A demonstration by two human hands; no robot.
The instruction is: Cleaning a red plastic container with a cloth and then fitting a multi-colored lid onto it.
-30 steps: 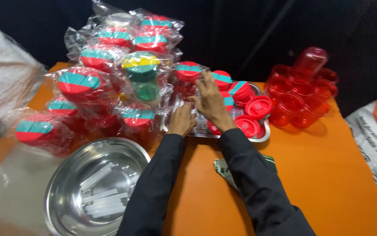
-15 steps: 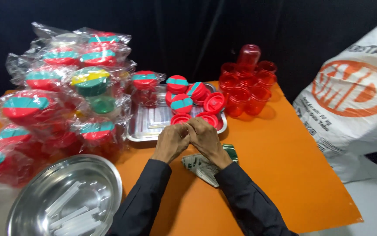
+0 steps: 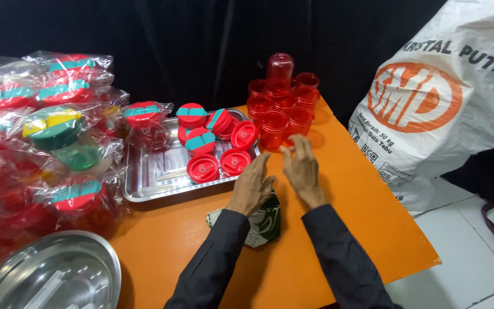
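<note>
Far left, 9 o'clock: clear bagged tubs w/ red-teal lids, stacked high. 7 o'clock: steel bowl. Centre: steel tray w/ loose red lids. Left hand, fingers loosely spread, holding nothing, just beside tray's corner, above a folded patterned cloth. Right hand open too, empty, near red cups at 12. At 2 o'clock: white sack, orange round logo, crowding the orange table.
</note>
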